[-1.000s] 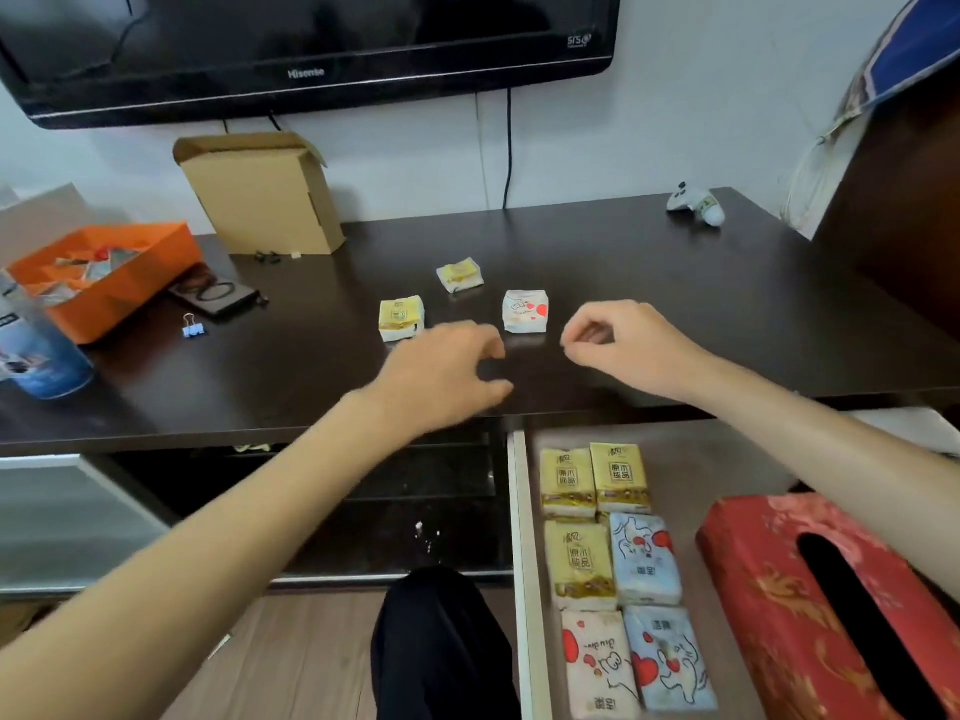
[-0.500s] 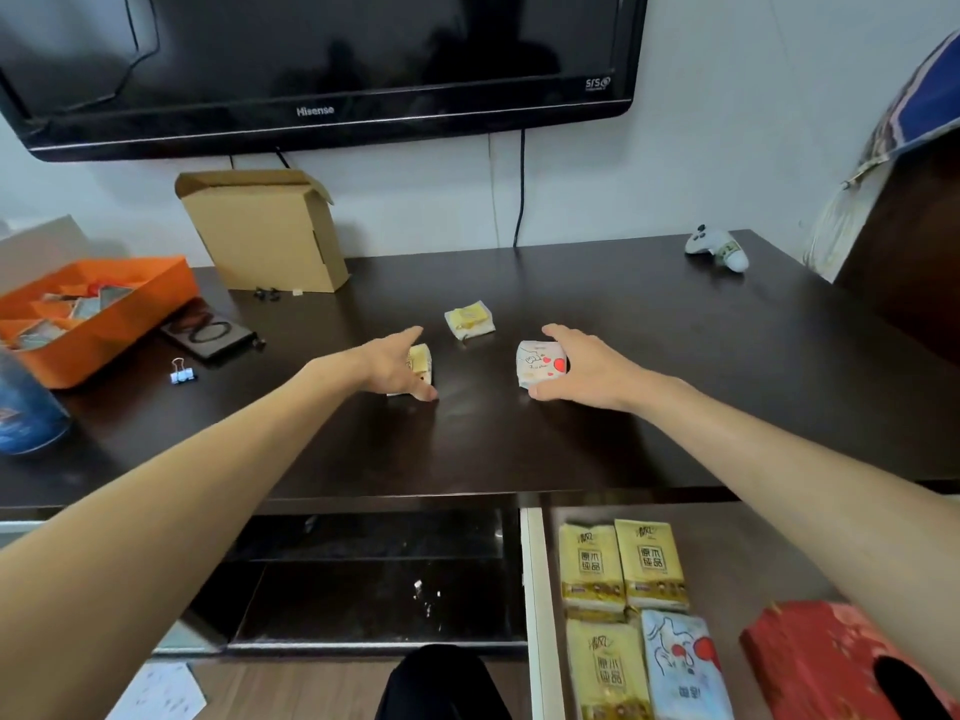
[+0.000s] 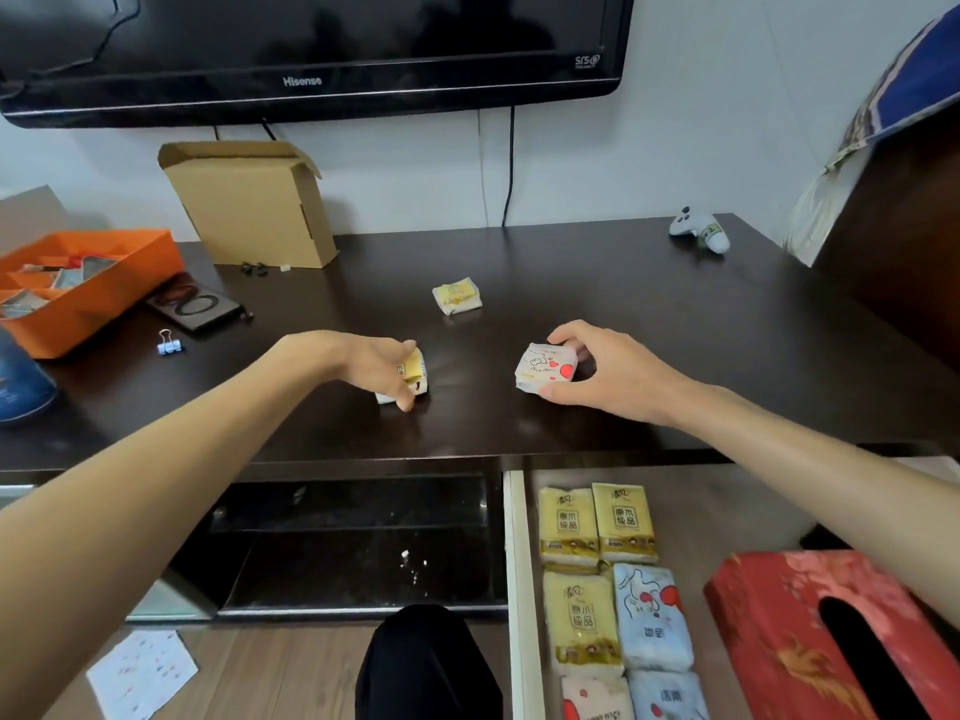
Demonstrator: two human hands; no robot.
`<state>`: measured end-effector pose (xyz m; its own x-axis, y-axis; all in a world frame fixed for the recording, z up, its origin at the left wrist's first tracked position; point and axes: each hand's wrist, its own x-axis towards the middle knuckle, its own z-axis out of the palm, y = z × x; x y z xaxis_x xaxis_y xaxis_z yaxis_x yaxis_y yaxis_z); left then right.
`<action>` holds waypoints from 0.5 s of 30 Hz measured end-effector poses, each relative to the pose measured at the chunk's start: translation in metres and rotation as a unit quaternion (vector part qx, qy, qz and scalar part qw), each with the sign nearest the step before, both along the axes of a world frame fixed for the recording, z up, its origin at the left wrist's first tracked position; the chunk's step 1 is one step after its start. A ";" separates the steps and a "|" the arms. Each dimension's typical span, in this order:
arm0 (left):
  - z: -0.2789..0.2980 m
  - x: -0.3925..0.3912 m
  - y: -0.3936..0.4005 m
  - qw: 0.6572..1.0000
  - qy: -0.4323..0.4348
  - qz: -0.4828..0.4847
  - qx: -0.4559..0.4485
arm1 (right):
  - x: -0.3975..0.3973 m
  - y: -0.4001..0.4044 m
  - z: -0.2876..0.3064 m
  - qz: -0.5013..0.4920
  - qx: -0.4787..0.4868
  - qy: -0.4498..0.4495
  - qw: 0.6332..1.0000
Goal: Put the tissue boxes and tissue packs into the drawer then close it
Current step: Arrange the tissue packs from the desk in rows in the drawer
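On the dark table (image 3: 675, 356) my left hand (image 3: 382, 363) grips a small yellow tissue pack (image 3: 413, 371), tilted up on its edge. My right hand (image 3: 608, 374) pinches a white tissue pack with red hearts (image 3: 545, 368), lifted slightly off the table. A third yellow pack (image 3: 457, 296) lies farther back between the hands. Below the table edge the drawer (image 3: 517, 563) stands open at the lower right. It holds several yellow, blue and white tissue packs (image 3: 597, 527) in rows and a red tissue box (image 3: 779, 631).
An orange tray (image 3: 104, 288), a blue container (image 3: 21, 381), a binder clip (image 3: 169, 343) and a dark flat case (image 3: 195, 306) sit at the left. A cardboard box (image 3: 254, 205) stands by the wall under the TV (image 3: 311, 49). A white game controller (image 3: 701, 231) lies far right.
Both hands reached forward onto the two nearer packs and closed round them. The packs now tilt up from the table, and the view shifted slightly.
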<state>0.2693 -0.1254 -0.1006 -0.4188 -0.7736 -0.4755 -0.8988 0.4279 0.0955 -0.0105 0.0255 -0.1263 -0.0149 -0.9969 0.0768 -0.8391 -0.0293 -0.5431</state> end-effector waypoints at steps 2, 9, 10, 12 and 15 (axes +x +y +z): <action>0.002 -0.001 0.015 0.999 0.009 -0.020 -0.035 | -0.002 0.028 0.002 0.007 -0.002 -0.014 1.000; 0.021 -0.018 0.133 0.968 0.154 -0.126 -0.152 | -0.007 0.136 0.003 0.027 -0.010 0.015 0.999; 0.017 -0.017 0.162 0.956 0.190 -0.152 -0.164 | -0.006 0.154 0.000 0.033 -0.004 0.023 0.999; 0.001 -0.012 0.221 0.935 0.243 -0.207 -0.152 | -0.004 0.187 -0.008 0.050 0.017 0.039 0.998; -0.034 -0.010 0.286 0.933 0.230 -0.254 -0.108 | 0.003 0.229 -0.023 0.074 0.058 0.060 0.994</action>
<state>0.2589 0.1610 -0.1346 -0.8792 -0.4763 -0.0118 -0.4598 0.8418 0.2829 -0.0077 0.2550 -0.1493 0.1348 -0.9898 -0.0468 -0.8892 -0.1000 -0.4465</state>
